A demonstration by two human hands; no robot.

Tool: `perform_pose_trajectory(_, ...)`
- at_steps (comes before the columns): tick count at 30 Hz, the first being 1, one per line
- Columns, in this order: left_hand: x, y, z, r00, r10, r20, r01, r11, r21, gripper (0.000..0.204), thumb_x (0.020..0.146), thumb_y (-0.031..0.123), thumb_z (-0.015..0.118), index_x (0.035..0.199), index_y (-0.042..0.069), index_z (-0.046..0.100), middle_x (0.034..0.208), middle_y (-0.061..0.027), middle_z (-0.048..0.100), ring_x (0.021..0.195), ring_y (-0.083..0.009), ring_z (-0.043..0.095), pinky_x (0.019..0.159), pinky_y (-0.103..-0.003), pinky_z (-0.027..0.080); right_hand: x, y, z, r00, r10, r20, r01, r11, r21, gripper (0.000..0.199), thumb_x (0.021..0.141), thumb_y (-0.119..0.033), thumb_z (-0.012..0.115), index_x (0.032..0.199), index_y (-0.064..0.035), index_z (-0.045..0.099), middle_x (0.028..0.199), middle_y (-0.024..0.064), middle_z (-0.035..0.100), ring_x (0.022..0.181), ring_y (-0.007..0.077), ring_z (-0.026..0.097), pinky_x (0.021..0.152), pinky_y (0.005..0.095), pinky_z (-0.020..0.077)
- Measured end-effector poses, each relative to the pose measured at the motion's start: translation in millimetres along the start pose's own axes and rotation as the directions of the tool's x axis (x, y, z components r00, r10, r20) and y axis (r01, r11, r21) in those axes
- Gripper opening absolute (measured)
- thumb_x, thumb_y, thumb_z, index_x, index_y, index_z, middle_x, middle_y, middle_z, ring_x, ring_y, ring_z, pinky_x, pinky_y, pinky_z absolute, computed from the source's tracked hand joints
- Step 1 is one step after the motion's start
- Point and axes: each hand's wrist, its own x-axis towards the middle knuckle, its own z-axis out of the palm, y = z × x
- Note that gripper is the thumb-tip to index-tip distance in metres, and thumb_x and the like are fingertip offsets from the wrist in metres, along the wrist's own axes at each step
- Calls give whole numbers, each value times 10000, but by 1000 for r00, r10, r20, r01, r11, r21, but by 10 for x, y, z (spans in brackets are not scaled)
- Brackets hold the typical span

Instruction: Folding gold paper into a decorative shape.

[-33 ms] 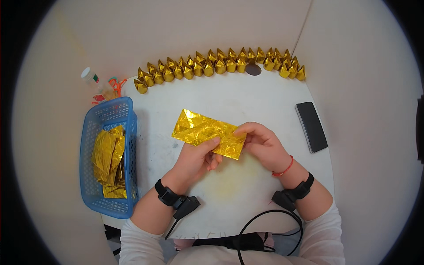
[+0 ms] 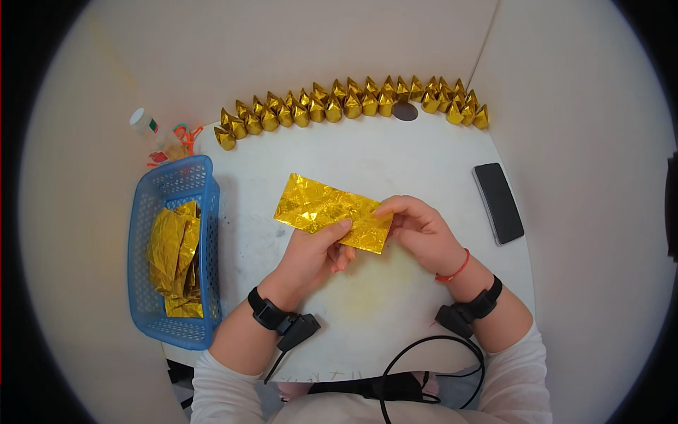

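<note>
A sheet of embossed gold foil paper (image 2: pixel 318 201), a long rectangle, is held slanting above the table between my two hands. My left hand (image 2: pixel 314 254) grips its lower edge, thumb on top and fingers curled underneath. At the right end, my right hand (image 2: pixel 422 230) pinches the paper between thumb and bent index finger; its other fingers are curled and partly hidden. To the left, a blue plastic basket (image 2: pixel 214 247) contains a pile of flat gold foil papers (image 2: pixel 169 247). Folded gold paper pieces with pointed tips (image 2: pixel 334 107) stand in rows along the table's far edge.
A black phone (image 2: pixel 498 203) lies at the right. A dark round disc (image 2: pixel 405 112) sits by the folded pieces. Behind the basket are a white-capped clear bottle (image 2: pixel 147 126) and orange-handled scissors (image 2: pixel 186 137). A black cable (image 2: pixel 417 340) loops near my right forearm.
The gold foil paper has shifted slightly, and the crease lines and bright reflections at its left end look different. Both hands stay almost in place.
</note>
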Motion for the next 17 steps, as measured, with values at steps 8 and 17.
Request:
perform_pose_trajectory(8,7,-27,2,998,-17,52,12,995,100,186,974,144,554,1110,18,568,685,-74,641,460,-118,548,402,-216,408,23,5,33,987,-163,14,160,945,-284,241,838,87,633,1055,-17,623,1062,39,562,1005,134,560,871,280,479)
perform_pose_trajectory(17,3,-63,8,980,-50,192,37,997,70,271,986,262,585,1142,43,561,784,-97,651,573,-130,593,492,-239,460,-15,-64,105,979,12,-206,-76,949,-307,118,876,-41,688,927,-45,582,950,20,582,895,88,543,797,231,464)
